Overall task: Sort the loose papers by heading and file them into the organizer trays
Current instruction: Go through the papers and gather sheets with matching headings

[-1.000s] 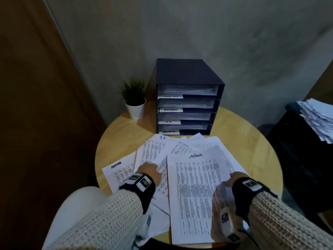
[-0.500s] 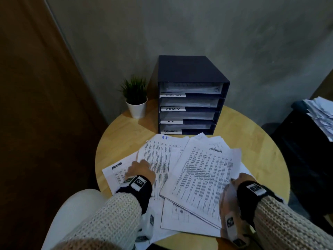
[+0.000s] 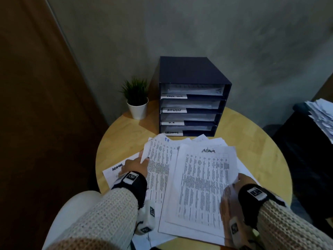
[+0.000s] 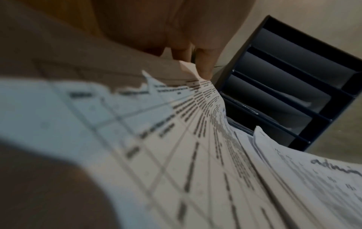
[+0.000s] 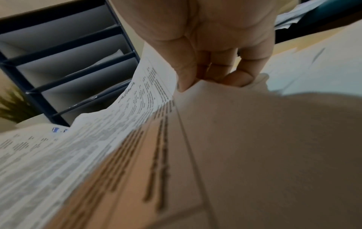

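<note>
Since half a second ago the admin sheet (image 3: 203, 184) has swung back from its tilt to nearly square with the table edge, lower centre-right of the head view; left hand (image 3: 135, 166) has slid further up-frame along the left papers.

Right hand (image 3: 239, 181) pinches the right edge of the admin sheet: thumb on top and fingers (image 5: 235, 79) curled under, per the right wrist view. Handwritten "admin" at its top.

Left hand grips the left edge of the next sheet (image 3: 158, 159), that edge lifted off the pile; fingertips (image 4: 204, 68) on the paper's edge in the left wrist view. A sheet headed "ADMIN" (image 3: 115, 168) lies partly under that hand, centre-left.

Loose papers fan across the round wooden table (image 3: 261, 150). Organizer (image 3: 191, 98) stands upper centre, four trays with papers in them; second label reads "ADMIN", others blurred. Potted plant (image 3: 136, 98) just left of it. Another paper stack (image 3: 322, 116) at the right edge.
</note>
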`<state>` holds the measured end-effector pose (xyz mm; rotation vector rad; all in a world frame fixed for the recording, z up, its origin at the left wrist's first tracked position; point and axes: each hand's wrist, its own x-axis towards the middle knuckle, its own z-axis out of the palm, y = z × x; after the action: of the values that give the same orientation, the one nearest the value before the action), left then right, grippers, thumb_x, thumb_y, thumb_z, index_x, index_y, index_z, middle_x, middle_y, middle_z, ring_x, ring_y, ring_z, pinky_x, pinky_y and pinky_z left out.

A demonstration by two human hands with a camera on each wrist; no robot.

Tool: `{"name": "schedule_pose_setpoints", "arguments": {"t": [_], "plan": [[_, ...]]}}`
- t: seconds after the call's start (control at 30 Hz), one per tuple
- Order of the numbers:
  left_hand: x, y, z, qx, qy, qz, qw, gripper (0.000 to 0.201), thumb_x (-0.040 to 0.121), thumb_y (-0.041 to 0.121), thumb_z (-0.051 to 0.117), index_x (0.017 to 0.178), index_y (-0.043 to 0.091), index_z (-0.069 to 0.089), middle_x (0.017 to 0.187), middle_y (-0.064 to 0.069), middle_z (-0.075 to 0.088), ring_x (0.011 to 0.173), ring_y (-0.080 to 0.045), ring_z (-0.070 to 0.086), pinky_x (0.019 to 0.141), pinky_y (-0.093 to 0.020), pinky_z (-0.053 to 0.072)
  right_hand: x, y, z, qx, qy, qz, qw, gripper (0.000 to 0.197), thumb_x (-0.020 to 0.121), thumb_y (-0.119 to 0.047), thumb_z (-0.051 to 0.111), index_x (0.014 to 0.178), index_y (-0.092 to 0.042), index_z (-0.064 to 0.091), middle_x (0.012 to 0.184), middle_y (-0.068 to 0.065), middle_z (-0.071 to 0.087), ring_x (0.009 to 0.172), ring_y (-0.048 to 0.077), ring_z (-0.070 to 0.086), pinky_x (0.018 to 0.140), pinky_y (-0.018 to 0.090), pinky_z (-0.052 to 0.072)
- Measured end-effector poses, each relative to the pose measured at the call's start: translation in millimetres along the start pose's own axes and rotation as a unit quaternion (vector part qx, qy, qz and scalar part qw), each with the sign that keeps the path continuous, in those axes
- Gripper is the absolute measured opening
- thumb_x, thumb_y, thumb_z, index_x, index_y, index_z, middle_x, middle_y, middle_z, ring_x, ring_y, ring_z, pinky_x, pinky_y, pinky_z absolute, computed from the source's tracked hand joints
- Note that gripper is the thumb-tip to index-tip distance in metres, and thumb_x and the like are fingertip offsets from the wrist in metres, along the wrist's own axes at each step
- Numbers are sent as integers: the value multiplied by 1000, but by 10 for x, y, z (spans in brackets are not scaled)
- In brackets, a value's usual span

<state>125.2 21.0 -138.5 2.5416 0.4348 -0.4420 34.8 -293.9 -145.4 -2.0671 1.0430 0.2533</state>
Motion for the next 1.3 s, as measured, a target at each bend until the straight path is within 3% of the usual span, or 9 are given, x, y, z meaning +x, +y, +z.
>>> {"name": "schedule_pose_setpoints", "arguments": {"t": [0.1, 0.17, 0.3, 0.53, 0.73, 0.83, 0.93, 1.03, 1.3], "plan": [[-14, 34, 18, -12, 70, 38, 997, 40, 91, 46, 49, 122, 23, 58, 122, -7, 52, 114, -30, 49, 97, -43, 45, 54, -12, 7, -28, 52, 7, 998, 26, 98, -10, 44, 72, -12, 46, 81, 6, 55, 94, 24, 57, 71, 20, 31], [-56, 70, 20, -51, 59, 70, 994, 27, 92, 33, 53, 109, 14, 62, 106, -9, 59, 93, -27, 57, 82, -32, 49, -46, -62, -34, -57, 59, -17, 996, 18, 99, -13, 41, 88, -10, 54, 90, 8, 58, 88, 21, 51, 72, 21, 34], [-150, 101, -18, -103, 14, 77, 992, 8, 92, 17, 56, 94, 13, 49, 89, -8, 54, 78, -23, 49, 69, -26, 40, -105, -69, -51, -146, 32, -19, 989, 29, 101, -12, 37, 124, -2, 53, 129, 14, 56, 119, 24, 55, 88, 23, 42], [-277, 121, -84, -229, -8, 110, 967, 57, 79, -10, 66, 128, 14, 50, 112, -2, 49, 96, -12, 45, 78, -14, 36, 32, -35, -61, -156, -1, -20, 988, 47, 95, -10, 52, 139, -2, 38, 140, 14, 48, 126, 28, 50, 100, 28, 41], [-366, 252, -153, -189, -14, 166, 968, 53, 82, -10, 53, 125, 22, 56, 123, -7, 57, 105, -25, 58, 86, -21, 47, -12, -76, -13, -120, -20, -24, 992, 68, 84, -12, 70, 142, -7, 37, 132, 19, 55, 112, 32, 59, 78, 30, 44], [-342, 305, -110, -85, -39, 217, 972, 63, 86, -3, 41, 141, 28, 37, 132, -7, 50, 119, -28, 52, 93, -23, 41, -3, -61, 13, -128, -33, -32, 991, 66, 83, -16, 71, 141, -11, 42, 130, 15, 58, 107, 28, 61, 76, 27, 43], [-287, 383, -72, 4, -48, 187, 981, 51, 89, 26, 51, 138, 33, 40, 136, -7, 46, 122, -30, 49, 102, -35, 43, 1, -25, 7, -135, -43, -38, 989, 59, 81, -16, 71, 135, -13, 48, 127, 10, 61, 111, 26, 61, 76, 24, 43], [-267, 451, -66, 43, 21, 113, 992, 44, 83, 62, 47, 115, 35, 59, 121, -3, 50, 119, -28, 46, 100, -45, 41, 23, 27, 12, -125, -43, -47, 990, 54, 78, -9, 71, 129, -14, 54, 122, 10, 63, 108, 25, 62, 75, 20, 39], [-202, 475, -129, -104, 50, 145, 983, 32, 90, 12, 57, 121, 6, 53, 120, -15, 61, 110, -29, 57, 91, -29, 44, 87, 83, 23, -124, -40, -63, 990, 55, 74, -6, 73, 123, -22, 52, 120, 9, 63, 85, 17, 55, 63, 18, 40]]}}
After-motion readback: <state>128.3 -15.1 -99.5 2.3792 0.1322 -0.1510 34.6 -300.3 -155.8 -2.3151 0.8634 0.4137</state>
